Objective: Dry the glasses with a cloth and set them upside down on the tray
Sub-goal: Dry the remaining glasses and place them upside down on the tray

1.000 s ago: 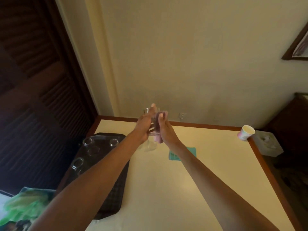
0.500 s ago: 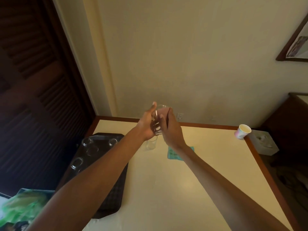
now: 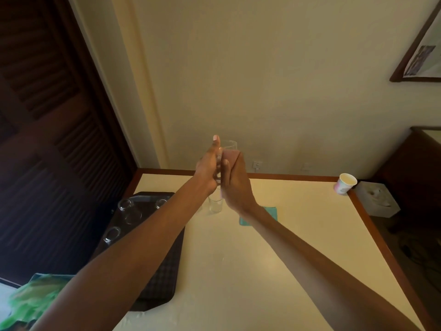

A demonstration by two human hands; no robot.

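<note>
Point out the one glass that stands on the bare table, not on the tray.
The glass just below the hands, standing alone on the table. The others sit on the dark tray or are held up.

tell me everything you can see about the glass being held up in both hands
The clear, straight-sided drinking glass is raised above the cream table, upright, open rim on top. The left hand wraps its left side, thumb pointing up; the right hand presses a pinkish cloth against its right side. Only the rim and upper wall show.

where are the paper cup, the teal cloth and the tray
paper cup (image 3: 346,184), head view, on its outer wall
teal cloth (image 3: 270,210), head view, on its far right corner
tray (image 3: 164,278), head view, on its bare near part
</note>
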